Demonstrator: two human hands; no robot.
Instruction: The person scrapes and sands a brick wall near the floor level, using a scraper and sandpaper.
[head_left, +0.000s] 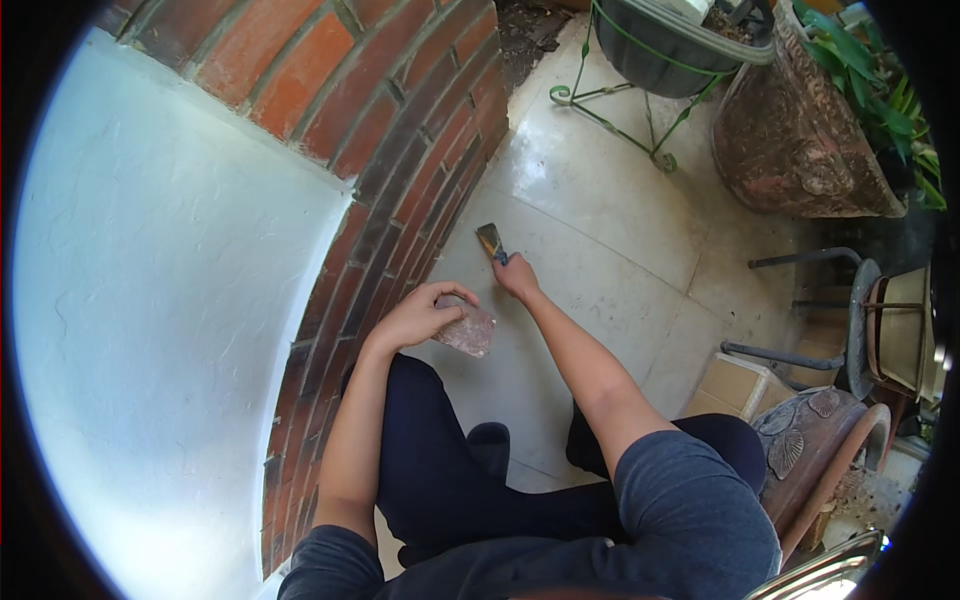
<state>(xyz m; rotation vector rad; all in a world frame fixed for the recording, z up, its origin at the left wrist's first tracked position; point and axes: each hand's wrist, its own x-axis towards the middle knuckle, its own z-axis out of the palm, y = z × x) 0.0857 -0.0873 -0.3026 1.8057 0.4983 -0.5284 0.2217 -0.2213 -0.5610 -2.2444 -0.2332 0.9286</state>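
My left hand (420, 319) grips a rough, reddish-brown flat slab (471, 330), perhaps a piece of brick or stone, with pale dust on its face. Thumb and fingers pinch the slab's upper edge, above the tiled floor (585, 300). In my right hand (516, 276) is a putty knife or scraper (490, 241), its handle mostly hidden by the fist. The blade points away from me, up and to the left, apart from the slab. Both hands are close to the foot of the brick wall (405, 202).
White plaster (172, 300) covers the wall at left. Beyond stand a green metal plant stand (615, 127) with a dark pot (667, 52), and a large brown planter (802, 142). At right are a metal-legged stool (862, 322), a cardboard box (739, 386) and a shell-decorated pot (795, 450).
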